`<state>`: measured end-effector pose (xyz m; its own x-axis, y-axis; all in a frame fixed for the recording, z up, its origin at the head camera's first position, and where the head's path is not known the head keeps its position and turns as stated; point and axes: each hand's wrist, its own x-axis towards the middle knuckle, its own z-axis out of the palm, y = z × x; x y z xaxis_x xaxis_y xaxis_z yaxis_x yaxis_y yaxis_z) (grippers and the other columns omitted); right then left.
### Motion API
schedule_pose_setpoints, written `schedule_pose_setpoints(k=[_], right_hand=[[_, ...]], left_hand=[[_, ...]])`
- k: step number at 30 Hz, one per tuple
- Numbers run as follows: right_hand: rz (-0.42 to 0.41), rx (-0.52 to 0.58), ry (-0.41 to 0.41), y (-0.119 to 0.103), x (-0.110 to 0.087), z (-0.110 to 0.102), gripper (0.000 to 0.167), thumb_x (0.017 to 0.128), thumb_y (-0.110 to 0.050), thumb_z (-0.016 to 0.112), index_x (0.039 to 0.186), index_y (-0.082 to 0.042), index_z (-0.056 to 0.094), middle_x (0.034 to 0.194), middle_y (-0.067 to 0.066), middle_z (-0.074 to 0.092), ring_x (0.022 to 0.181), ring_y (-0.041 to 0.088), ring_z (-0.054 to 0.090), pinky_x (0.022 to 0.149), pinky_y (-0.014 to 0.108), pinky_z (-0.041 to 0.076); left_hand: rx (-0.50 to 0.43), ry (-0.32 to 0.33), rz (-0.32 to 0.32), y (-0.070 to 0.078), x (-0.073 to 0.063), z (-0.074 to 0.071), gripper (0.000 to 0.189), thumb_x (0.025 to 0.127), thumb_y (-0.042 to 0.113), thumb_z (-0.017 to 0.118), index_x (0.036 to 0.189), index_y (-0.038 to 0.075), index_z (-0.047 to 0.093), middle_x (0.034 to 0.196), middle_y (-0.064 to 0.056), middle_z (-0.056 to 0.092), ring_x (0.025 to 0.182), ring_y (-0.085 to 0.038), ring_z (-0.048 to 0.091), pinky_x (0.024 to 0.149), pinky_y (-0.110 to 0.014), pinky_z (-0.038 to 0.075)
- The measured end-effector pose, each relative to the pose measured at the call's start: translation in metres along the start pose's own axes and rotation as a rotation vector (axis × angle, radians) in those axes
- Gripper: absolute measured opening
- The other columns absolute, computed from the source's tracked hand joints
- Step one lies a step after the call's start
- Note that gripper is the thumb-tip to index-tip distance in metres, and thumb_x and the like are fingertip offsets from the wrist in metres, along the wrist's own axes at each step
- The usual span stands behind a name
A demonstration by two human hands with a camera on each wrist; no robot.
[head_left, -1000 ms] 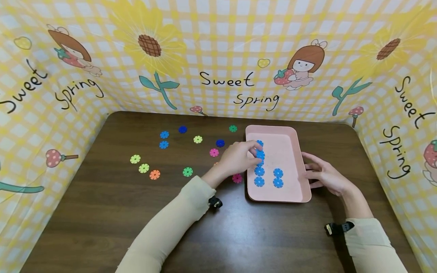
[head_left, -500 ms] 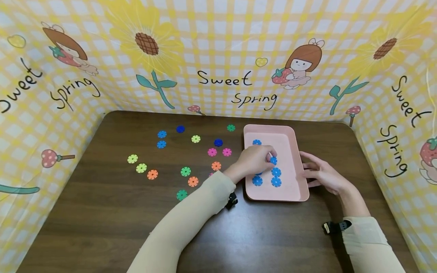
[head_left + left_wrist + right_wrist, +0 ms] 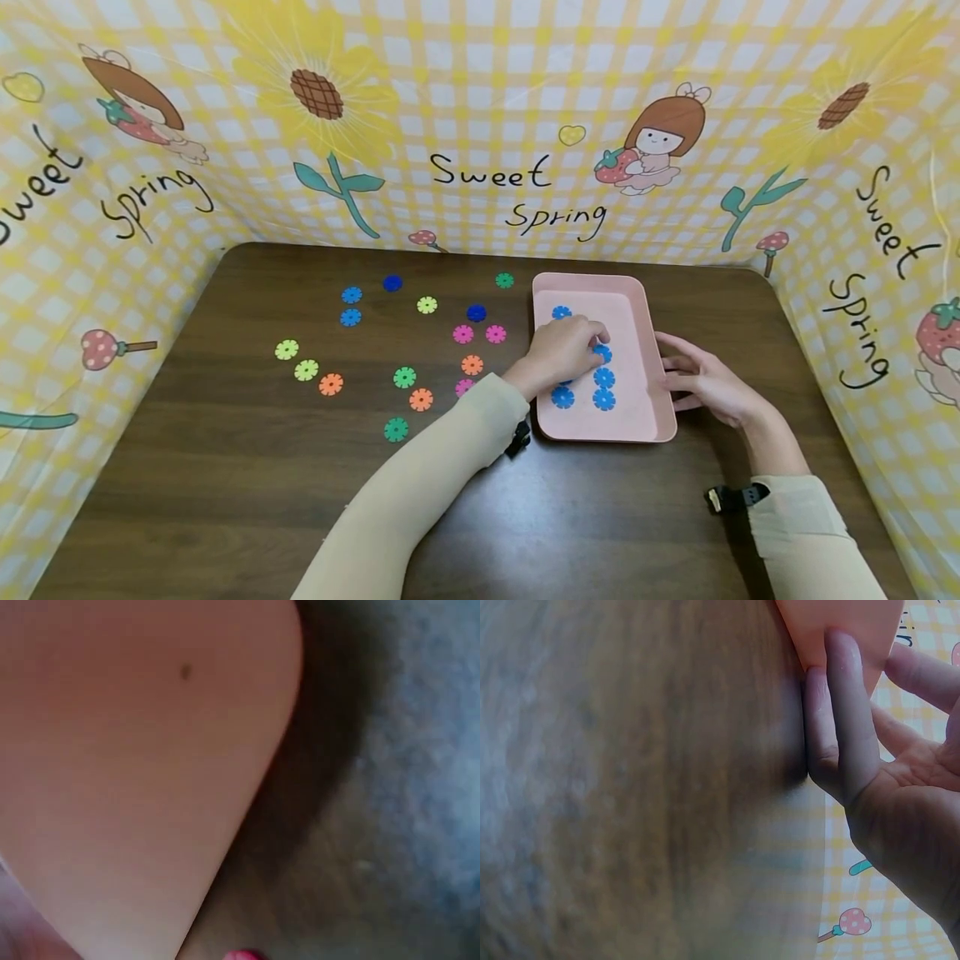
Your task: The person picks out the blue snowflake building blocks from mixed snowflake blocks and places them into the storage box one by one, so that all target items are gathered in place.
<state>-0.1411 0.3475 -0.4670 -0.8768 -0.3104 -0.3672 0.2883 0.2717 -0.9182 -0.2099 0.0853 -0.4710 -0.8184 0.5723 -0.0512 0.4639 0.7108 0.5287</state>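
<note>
A pink tray (image 3: pixel 585 429) stands on the table, holding several blue snowflake discs in two columns. My left hand (image 3: pixel 562 350) reaches over its left wall and pinches a blue snowflake disc (image 3: pixel 603 355) at the top of the right column. Below that disc lie two more blue discs. The left hand covers part of the left column; a blue disc (image 3: pixel 562 313) shows above it and another blue disc (image 3: pixel 562 397) below. In the head and right wrist views, my right hand (image 3: pixel 705 379) rests extended fingertips (image 3: pixel 843 649) against the tray's outer right wall.
Left of the tray, loose discs lie scattered on the brown table (image 3: pixel 225 467): light blue discs, a dark blue disc (image 3: pixel 476 313), yellow-green, green, orange and pink ones. A yellow checked cloth (image 3: pixel 480 108) surrounds the table at the back and sides.
My left hand has moved right from the left column to the right column, with a blue snowflake disc between its fingertips. The right hand stays at the tray wall.
</note>
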Motion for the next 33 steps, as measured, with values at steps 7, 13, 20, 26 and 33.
schedule_pose_setpoints(k=[7,13,20,26,33], right_hand=[[-0.010,0.004,-0.003,0.000,0.000,0.000,0.079,0.104,-0.010,0.061,0.167,-0.010,0.014,0.145,0.041,0.040,0.104,0.019,0.069,0.080,0.049,0.061],[-0.012,-0.005,-0.001,0.000,0.000,0.000,0.079,0.104,-0.010,0.062,0.167,-0.010,0.014,0.145,0.040,0.041,0.104,0.020,0.069,0.079,0.048,0.061],[-0.018,0.002,-0.008,0.000,-0.001,0.001,0.080,0.103,-0.011,0.062,0.167,-0.010,0.013,0.146,0.041,0.041,0.105,0.021,0.069,0.080,0.049,0.061],[-0.022,-0.008,-0.005,-0.002,-0.002,0.000,0.080,0.104,-0.011,0.062,0.167,-0.010,0.014,0.145,0.040,0.041,0.105,0.021,0.069,0.080,0.048,0.061],[-0.020,-0.014,-0.004,-0.001,-0.001,0.001,0.079,0.104,-0.010,0.062,0.167,-0.010,0.014,0.145,0.040,0.042,0.104,0.021,0.069,0.079,0.048,0.061]], left_hand=[[-0.072,0.026,0.015,-0.004,-0.012,-0.008,0.030,0.098,0.034,0.075,0.126,0.025,0.073,0.113,0.009,0.068,0.095,-0.005,0.059,0.078,-0.030,0.051],[-0.121,0.068,0.054,-0.009,-0.032,-0.020,0.035,0.097,0.038,0.076,0.128,0.023,0.072,0.116,0.008,0.070,0.096,-0.008,0.063,0.071,-0.032,0.052],[-0.139,0.145,0.076,-0.024,-0.058,-0.044,0.038,0.096,0.039,0.077,0.129,0.020,0.072,0.119,0.002,0.072,0.099,-0.016,0.069,0.071,-0.031,0.054],[-0.134,0.232,-0.004,-0.051,-0.082,-0.065,0.036,0.096,0.039,0.077,0.127,0.021,0.073,0.115,0.004,0.073,0.098,-0.017,0.069,0.073,-0.035,0.053],[-0.135,0.303,-0.102,-0.095,-0.105,-0.088,0.038,0.096,0.040,0.076,0.126,0.018,0.072,0.115,0.003,0.073,0.079,-0.018,0.064,0.061,-0.036,0.049]])
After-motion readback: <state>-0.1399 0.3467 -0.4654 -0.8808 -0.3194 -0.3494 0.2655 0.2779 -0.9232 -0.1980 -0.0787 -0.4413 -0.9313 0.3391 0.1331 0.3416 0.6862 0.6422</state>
